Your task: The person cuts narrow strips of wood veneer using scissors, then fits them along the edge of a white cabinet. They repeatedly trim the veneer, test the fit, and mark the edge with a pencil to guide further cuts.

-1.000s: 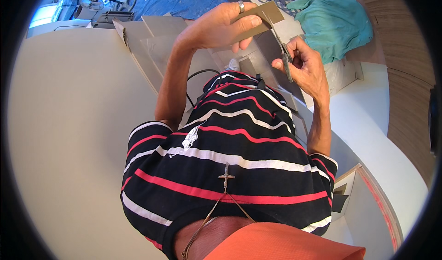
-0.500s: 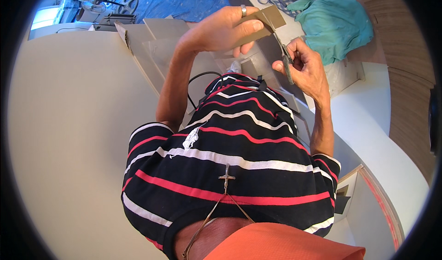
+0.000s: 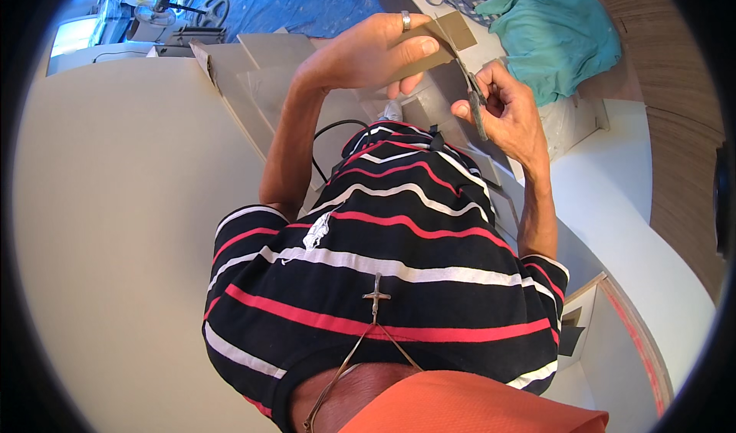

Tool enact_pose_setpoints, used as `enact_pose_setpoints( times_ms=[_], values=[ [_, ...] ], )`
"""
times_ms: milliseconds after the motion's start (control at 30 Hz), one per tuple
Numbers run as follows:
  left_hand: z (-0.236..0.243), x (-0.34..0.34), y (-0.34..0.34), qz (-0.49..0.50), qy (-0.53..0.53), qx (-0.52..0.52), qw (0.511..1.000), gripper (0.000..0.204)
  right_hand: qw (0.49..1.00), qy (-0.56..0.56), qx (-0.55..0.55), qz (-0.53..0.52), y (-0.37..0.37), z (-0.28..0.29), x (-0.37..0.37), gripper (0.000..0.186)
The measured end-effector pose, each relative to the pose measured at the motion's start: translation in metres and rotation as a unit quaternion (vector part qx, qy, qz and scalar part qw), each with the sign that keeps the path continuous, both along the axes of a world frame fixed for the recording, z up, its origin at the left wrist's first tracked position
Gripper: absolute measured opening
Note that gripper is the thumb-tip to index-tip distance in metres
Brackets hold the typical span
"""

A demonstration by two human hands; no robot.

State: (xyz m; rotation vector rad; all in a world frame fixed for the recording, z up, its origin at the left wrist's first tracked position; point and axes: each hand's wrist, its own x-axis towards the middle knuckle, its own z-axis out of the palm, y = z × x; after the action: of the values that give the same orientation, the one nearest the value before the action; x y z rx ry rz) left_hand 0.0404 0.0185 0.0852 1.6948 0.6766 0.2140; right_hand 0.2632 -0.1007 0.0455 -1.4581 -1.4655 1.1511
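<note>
Head view, and at upper centre of the frame your left hand pinches the brown strip, long axis rising rightward, while your right hand (lower, further right) clasps the scissors, blades slanting up-left across the strip's right-hand part.

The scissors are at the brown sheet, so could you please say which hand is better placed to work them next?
Likely the right hand: it holds the scissors, set across the brown sheet. The left hand is occupied gripping that sheet.
</note>
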Motion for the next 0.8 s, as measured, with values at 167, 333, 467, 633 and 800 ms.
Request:
enact_pose_setpoints(
  times_ms=[167, 333, 467, 633, 800],
  values=[
    [0.000, 0.003, 0.002, -0.001, 0.008, -0.003, 1.000, 0.025, 1.000, -0.018, -0.009, -0.002, 0.000, -0.001, 0.004, 0.044],
    [0.002, 0.001, -0.013, -0.007, 0.009, 0.008, 1.000, 0.026, 0.999, -0.011, 0.011, 0.038, -0.008, 0.004, 0.004, 0.042],
    [0.005, 0.000, -0.016, 0.000, 0.003, 0.010, 1.000, 0.026, 1.000, 0.013, 0.009, 0.025, -0.008, 0.005, 0.003, 0.042],
    [0.007, 0.000, -0.013, 0.003, -0.011, 0.014, 1.000, 0.026, 1.000, -0.009, -0.007, 0.010, -0.005, 0.004, 0.003, 0.044],
    [0.008, 0.001, -0.013, -0.001, 0.006, 0.022, 1.000, 0.025, 1.000, 0.008, 0.013, 0.025, -0.002, 0.002, 0.002, 0.045]
  ],
)
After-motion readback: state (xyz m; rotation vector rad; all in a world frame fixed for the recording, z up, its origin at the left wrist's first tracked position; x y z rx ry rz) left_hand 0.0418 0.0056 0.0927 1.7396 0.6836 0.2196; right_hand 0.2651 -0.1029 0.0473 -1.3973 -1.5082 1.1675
